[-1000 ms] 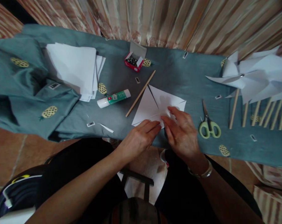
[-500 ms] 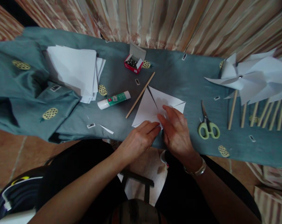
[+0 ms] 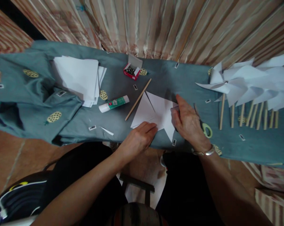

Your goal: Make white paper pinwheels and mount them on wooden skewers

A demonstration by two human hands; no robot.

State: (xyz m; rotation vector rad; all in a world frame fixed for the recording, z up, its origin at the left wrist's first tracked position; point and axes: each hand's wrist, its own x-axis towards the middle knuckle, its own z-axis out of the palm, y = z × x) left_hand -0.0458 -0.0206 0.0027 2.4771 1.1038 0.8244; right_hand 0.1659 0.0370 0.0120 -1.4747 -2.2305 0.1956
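A white paper square (image 3: pixel 158 113), cut in from its corners, lies on the teal cloth (image 3: pixel 174 78) in front of me. My left hand (image 3: pixel 138 139) rests flat on the near middle of the paper, fingertips pressing it down. My right hand (image 3: pixel 188 122) is at the paper's right corner and pinches that flap between thumb and fingers. The green-handled scissors (image 3: pixel 206 129) lie just right of my right hand, mostly hidden behind it.
A wooden stick (image 3: pixel 138 99) and a glue stick (image 3: pixel 114 103) lie left of the paper. A red box of pins (image 3: pixel 131 70) sits behind them and a stack of white sheets (image 3: pixel 78 77) at the left. Finished white pinwheels (image 3: pixel 245 83) on sticks fill the right.
My right hand has moved from the paper's near middle out to its right corner and taken hold of the flap. The left hand has stayed put. The view has shifted slightly.
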